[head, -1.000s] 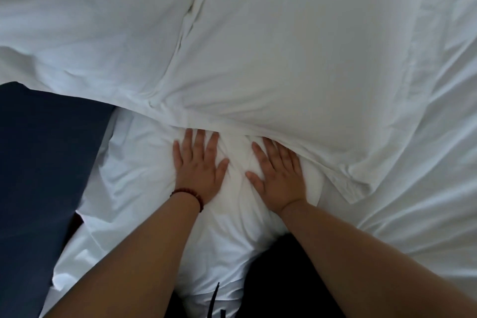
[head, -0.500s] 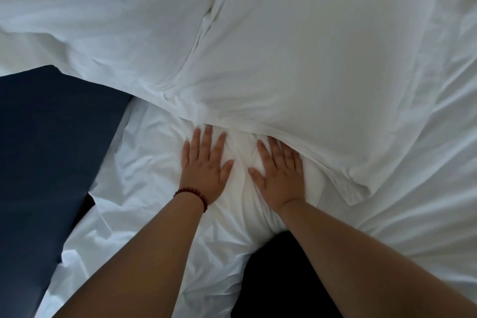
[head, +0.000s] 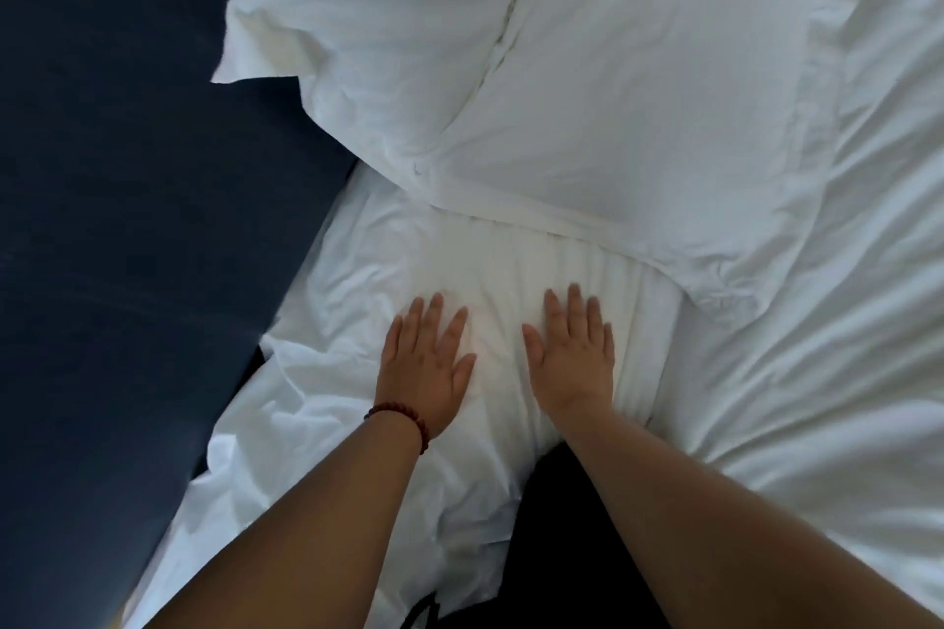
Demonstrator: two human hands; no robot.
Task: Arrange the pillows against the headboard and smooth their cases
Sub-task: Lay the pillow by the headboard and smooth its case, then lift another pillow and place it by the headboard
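Nearest, a dark patch (head: 562, 541) was seen between the two forearms; what it was could not be told. A bead bracelet (head: 403, 416) was worn on the left wrist. The left hand (head: 424, 365) and the right hand (head: 572, 355) were laid flat, palms down and side by side, on the near pillow (head: 511, 271). The fingers of both were stretched straight and slightly spread, pointed away, and nothing was grasped. This pillow was found at the middle of the scene, its case creased to the left of the hands and faintly striped beyond them. Its far edge was overlapped by the right pillow (head: 638, 92), which was laid at a slant. Just left of that, and touching it along a seam, the plumper left pillow (head: 368, 41) was set, one corner hung over a blue surface (head: 127, 220) filling the left side. A rumpled sheet (head: 843, 347) was spread to the right.
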